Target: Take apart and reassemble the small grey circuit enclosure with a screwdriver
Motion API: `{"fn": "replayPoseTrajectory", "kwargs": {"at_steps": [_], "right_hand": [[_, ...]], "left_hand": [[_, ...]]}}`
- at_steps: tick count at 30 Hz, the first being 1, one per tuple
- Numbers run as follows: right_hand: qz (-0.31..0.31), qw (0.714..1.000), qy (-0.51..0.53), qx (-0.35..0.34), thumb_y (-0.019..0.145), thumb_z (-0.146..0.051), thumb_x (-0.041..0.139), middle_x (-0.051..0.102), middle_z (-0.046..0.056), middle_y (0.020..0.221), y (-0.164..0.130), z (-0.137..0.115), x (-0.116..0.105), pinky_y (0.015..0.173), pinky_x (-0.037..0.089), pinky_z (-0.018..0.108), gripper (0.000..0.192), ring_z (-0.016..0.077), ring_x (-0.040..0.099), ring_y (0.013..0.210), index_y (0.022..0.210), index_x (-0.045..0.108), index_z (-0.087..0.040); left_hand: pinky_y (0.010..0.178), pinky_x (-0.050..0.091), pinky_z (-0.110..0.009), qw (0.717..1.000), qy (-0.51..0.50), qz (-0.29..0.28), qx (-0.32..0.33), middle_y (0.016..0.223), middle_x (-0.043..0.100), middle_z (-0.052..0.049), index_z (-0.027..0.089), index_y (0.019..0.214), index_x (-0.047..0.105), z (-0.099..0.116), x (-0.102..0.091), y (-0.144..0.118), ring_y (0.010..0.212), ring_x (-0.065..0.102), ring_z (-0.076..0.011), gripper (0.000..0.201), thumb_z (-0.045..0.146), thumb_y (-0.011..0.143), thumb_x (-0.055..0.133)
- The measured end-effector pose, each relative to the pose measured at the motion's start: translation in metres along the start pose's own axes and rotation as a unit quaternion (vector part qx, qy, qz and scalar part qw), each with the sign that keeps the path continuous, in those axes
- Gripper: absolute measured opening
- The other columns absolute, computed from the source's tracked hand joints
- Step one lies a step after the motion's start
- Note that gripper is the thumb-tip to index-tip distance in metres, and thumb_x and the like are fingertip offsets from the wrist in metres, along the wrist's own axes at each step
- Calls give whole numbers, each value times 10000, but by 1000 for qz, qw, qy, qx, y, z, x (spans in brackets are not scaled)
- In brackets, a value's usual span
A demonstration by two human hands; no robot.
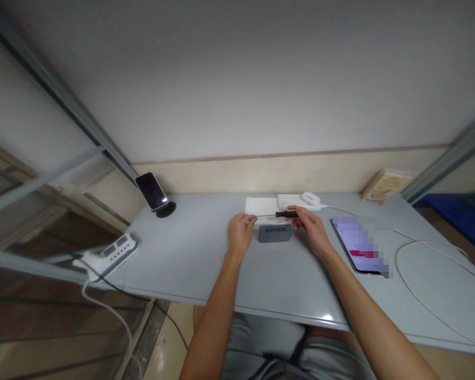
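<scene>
My right hand (311,227) holds a small screwdriver (285,214) by its black and yellow handle, shaft pointing left. My left hand (240,231) pinches the tip end of the shaft, fingers closed around it. Both hands hover just above a small dark grey box (275,233) with a row of vents on its front face, lying on the pale grey table (206,264). Behind the box lies a white cloth or pad (260,204).
A white power bank with a small white case (309,198) sits behind the hands, a white cable (409,279) looping to the right. A phone (360,244) lies at right, another phone on a stand (154,192) at back left, a power strip (111,252) at the left edge.
</scene>
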State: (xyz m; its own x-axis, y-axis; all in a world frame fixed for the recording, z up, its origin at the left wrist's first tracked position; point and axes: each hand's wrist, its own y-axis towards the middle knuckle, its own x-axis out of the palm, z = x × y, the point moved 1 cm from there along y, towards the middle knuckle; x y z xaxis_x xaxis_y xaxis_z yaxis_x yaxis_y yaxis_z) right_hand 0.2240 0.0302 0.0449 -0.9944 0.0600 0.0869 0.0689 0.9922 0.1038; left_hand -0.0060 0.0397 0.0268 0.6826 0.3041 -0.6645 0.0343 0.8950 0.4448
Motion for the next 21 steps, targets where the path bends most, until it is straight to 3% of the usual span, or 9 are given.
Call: {"fn": "replayPoseTrajectory", "kwargs": {"at_steps": [13, 21], "right_hand": [[-9, 1000, -7, -7, 859, -618, 651, 719, 28, 788, -2, -7, 1, 632, 404, 287, 485, 142, 501, 643, 1085, 756, -202], [19, 999, -42, -19, 865, -625, 626, 705, 26, 737, -2, -9, 0, 626, 407, 292, 493, 150, 500, 627, 1063, 765, -196]], "left_hand": [[837, 469, -349, 1000, 23, -8, 17, 957, 752, -38, 234, 1006, 785, -2, 0, -2, 918, 637, -210, 133, 229, 970, 657], [822, 443, -353, 997, 61, -19, 37, 965, 744, -41, 240, 1022, 785, 2, -3, -2, 941, 624, -212, 143, 250, 980, 648]]}}
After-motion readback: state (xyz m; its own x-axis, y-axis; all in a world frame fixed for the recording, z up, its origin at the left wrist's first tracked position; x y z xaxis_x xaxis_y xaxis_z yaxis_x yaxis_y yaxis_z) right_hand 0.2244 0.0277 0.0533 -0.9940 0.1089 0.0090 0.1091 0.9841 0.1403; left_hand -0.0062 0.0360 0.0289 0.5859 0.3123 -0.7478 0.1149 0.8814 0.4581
